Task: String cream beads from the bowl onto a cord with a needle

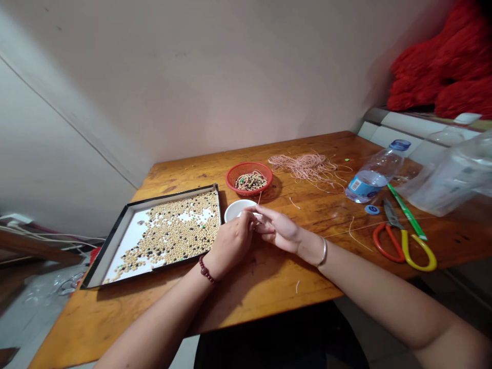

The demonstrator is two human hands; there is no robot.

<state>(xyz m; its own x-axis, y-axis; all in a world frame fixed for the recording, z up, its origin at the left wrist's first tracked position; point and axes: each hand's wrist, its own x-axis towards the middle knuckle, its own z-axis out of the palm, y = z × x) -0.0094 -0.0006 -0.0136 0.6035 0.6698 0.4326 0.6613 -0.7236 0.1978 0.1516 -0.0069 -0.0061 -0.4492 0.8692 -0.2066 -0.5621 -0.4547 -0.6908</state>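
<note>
My left hand [233, 239] and my right hand [280, 229] meet over the table, just in front of a small white bowl [231, 210]. The left fingers are curled in a pinch, and what they hold is hidden. Bent right fingers close against the left fingertips. Between them a short end of thin pale cord [260, 197] sticks up. Left of the hands lies a black-edged shallow box [132, 229] with many cream beads [172, 230], some black and a few green. Behind the bowl, a red plastic basket [231, 180] holds strung beads [250, 181].
A tangle of pink cord [305, 166] lies at the back. To the right are a water bottle [371, 177], blue cap [372, 209], scissors [402, 243] with red and yellow handles, a green pen-like stick [407, 211] and a clear plastic bag [449, 174]. Cord scraps [297, 287] dot the wooden table [265, 302].
</note>
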